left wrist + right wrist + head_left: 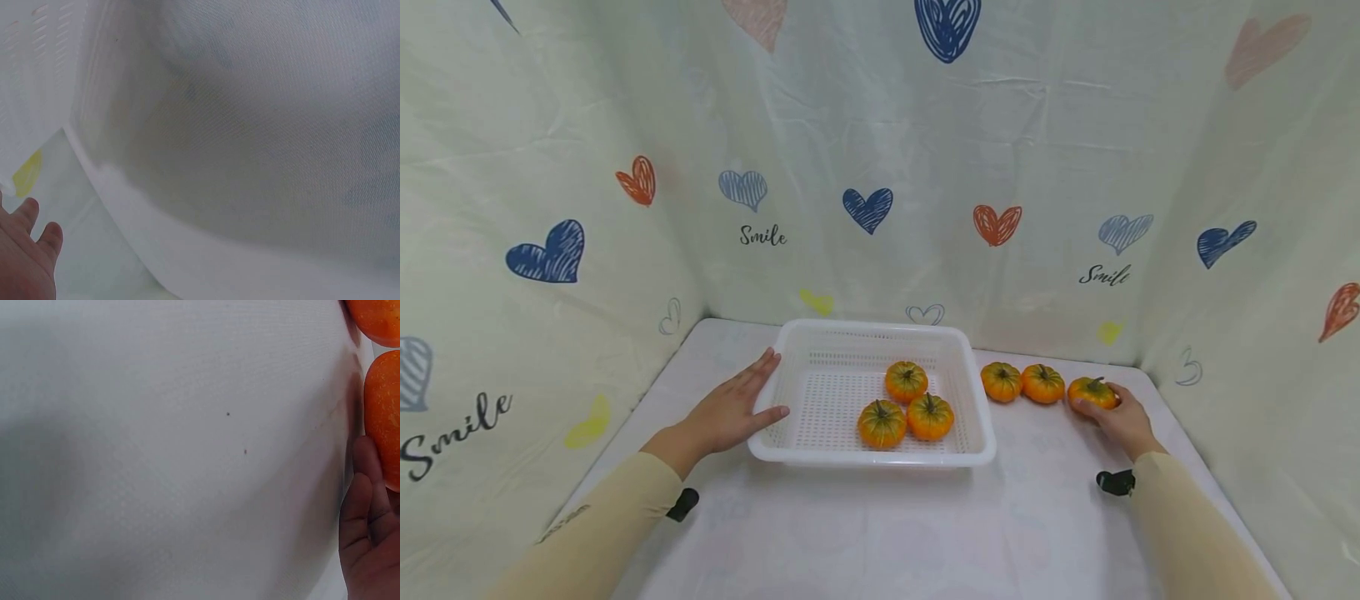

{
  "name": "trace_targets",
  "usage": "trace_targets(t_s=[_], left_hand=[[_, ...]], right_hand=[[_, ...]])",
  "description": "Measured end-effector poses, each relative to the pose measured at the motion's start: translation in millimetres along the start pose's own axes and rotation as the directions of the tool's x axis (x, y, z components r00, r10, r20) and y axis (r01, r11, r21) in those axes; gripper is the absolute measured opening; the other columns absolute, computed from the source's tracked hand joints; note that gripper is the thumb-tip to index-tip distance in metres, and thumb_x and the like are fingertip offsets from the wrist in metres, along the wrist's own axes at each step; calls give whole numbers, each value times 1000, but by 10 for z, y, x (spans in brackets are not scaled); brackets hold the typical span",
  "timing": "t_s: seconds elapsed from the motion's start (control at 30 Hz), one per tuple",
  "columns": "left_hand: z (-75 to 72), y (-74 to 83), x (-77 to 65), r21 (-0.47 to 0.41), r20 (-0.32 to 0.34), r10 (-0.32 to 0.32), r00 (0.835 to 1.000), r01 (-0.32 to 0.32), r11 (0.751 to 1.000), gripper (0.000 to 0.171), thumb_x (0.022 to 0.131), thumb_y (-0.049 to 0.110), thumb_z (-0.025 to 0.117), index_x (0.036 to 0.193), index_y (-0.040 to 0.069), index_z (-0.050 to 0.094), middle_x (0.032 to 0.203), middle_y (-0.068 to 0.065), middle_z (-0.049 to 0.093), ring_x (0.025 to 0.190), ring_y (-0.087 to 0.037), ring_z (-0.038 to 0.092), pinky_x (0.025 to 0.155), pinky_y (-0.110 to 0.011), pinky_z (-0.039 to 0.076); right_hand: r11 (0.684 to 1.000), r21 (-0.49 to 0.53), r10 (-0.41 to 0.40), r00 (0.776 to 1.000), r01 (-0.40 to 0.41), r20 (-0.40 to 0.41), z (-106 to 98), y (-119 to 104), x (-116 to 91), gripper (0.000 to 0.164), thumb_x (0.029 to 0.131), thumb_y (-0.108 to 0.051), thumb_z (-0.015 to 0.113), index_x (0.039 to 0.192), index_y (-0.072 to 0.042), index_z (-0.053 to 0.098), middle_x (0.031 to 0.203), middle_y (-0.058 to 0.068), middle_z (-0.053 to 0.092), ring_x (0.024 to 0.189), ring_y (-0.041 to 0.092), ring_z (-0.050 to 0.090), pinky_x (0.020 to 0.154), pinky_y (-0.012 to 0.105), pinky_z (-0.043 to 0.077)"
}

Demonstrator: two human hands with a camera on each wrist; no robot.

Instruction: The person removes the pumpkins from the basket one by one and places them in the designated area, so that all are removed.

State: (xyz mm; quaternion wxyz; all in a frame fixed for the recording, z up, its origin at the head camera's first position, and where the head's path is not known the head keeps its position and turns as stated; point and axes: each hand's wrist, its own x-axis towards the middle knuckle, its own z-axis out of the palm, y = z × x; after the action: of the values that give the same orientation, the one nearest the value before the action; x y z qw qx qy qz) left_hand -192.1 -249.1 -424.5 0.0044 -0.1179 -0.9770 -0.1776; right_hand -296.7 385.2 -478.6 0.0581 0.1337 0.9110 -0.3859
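At the right end of a row of small orange pumpkins, my right hand grips a pumpkin between thumb and fingers. That pumpkin also shows at the right edge of the right wrist view, with fingers against it. Two more pumpkins, one at the far left and one in the middle, sit beside it on the table. My left hand rests on the left side of a white plastic basket, its fingers extended. Three pumpkins lie in the basket's right half.
The white-covered table carries the basket near its back edge. A pale curtain printed with hearts and "Smile" surrounds the table at the back and both sides. Dark wrist devices sit under the left sleeve and the right sleeve.
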Motion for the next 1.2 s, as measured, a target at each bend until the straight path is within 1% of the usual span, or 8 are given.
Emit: trace_targets(t_s=[0.1,0.27,0.5,0.77,1.03,1.2], left_hand=[[0,-5,-1,1,2,3,1000,-3,1000,88,96,54,55,160,8,15,166,-14,11,147,-39,20,112,-63,23],[-5,-16,-11,0,4,22,1000,-22,1000,87,97,52,55,160,7,15,166,-14,11,148,-39,20,113,-61,24],[-11,-14,-15,-4,4,26,1000,-26,1000,87,98,54,53,160,6,15,165,-14,12,147,-39,20,112,-61,24],[-4,-12,-7,-2,7,18,1000,-18,1000,86,98,51,55,160,7,15,166,-14,11,147,-39,20,113,-61,24],[-12,2,-6,6,12,11,1000,-11,1000,88,97,56,53,160,8,15,166,-14,11,148,-39,20,113,-61,24],[-13,8,-5,4,10,10,1000,-10,1000,87,97,52,55,160,7,15,166,-14,11,147,-39,20,113,-62,24]], right_hand=[[1000,-4,16,1000,-16,15,10,0,10,116,86,-67,63,156,6,5,151,41,17,132,54,26,110,66,23],[999,-17,30,999,-30,16,33,-28,12,117,86,-68,63,156,5,3,152,40,14,133,55,24,110,67,21],[999,-46,14,999,-12,41,35,-62,20,115,89,-65,60,155,6,-1,153,41,11,135,56,21,111,66,19],[999,-33,21,999,-20,49,32,-61,46,115,91,-63,60,154,7,-4,153,41,9,136,57,20,111,65,19],[999,-2,32,998,-32,57,37,-91,38,113,92,-60,61,154,7,-5,154,40,8,137,57,19,111,65,19],[999,-5,35,997,-34,65,33,-97,49,114,91,-61,61,155,6,-6,154,40,7,138,57,17,112,65,17]])
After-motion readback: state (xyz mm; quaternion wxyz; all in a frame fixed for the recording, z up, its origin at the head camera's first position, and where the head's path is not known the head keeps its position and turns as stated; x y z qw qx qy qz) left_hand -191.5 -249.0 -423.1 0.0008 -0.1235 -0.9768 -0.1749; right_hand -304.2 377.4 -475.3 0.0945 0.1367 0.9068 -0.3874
